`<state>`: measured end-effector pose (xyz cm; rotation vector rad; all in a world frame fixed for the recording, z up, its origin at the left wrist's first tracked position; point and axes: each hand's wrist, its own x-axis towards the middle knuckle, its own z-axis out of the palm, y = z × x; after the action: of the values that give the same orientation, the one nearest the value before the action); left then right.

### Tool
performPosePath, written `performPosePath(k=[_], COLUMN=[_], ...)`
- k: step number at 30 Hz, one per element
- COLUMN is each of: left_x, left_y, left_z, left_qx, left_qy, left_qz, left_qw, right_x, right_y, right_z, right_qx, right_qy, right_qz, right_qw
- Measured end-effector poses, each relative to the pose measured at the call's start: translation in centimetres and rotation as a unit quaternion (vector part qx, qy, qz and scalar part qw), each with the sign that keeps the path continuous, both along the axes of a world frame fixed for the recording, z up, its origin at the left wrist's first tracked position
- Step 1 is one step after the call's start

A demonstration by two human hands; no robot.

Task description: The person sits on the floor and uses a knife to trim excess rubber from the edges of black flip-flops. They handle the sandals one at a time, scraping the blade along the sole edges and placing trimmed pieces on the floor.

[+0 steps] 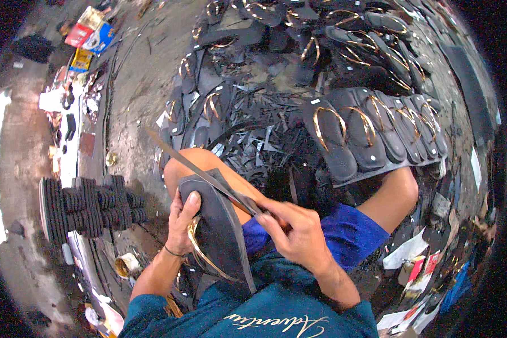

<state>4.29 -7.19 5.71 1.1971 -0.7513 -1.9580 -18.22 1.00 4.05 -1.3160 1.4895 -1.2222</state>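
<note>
My left hand (181, 225) is closed on a black flip-flop (217, 231) with a gold strap, thumb on top near its rounded end. Excess black sheet stands out along the flip-flop's right side as a straight-edged strip. In my right hand (299, 234) is the handle of a long, narrow knife (200, 172). Its blade slants up to the left across the far end of the flip-flop, close to its edge. Whether the blade touches the sole is hard to tell. The flip-flop rests over my lap, near my bent left knee.
Finished-looking flip-flops (372, 132) with gold straps lie in a row by my right knee. More sandals (372, 45) spread at the far side. Dark scraps (259, 141) pile up between my legs. Stacked black soles (84, 205) stand at left, near a small can (127, 265).
</note>
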Motion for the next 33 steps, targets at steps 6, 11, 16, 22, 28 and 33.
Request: performPosePath(k=[6,11,16,22,28,33], left_x=[-1.6,0.7,1.2,-0.3,-1.5,-2.2], left_y=[-4.4,-4.6,0.6,1.5,2.1,2.0], left_z=[2.7,4.0,2.2,3.5,3.9,4.6], left_qx=[-0.186,-0.189,-0.075,-0.073,-0.098,-0.058], left_qy=[-0.166,-0.174,-0.163,-0.139,-0.163,-0.190], left_qz=[-0.092,-0.146,-0.199,-0.280,-0.368,-0.397], left_qw=[0.964,0.955,0.963,0.947,0.910,0.896], right_x=[-1.4,-4.6,-5.3,-7.1,-5.4,-3.8], right_y=[-3.2,6.7,11.1,8.1,4.8,2.4], right_z=[0.7,-0.8,-0.5,3.7,4.9,4.2], right_qx=[0.021,0.027,0.078,0.129,0.099,0.024], right_qy=[-0.092,0.047,0.047,0.065,0.058,-0.008], right_qz=[-0.043,0.009,0.049,0.117,0.144,0.153], right_qw=[0.995,0.998,0.995,0.983,0.983,0.988])
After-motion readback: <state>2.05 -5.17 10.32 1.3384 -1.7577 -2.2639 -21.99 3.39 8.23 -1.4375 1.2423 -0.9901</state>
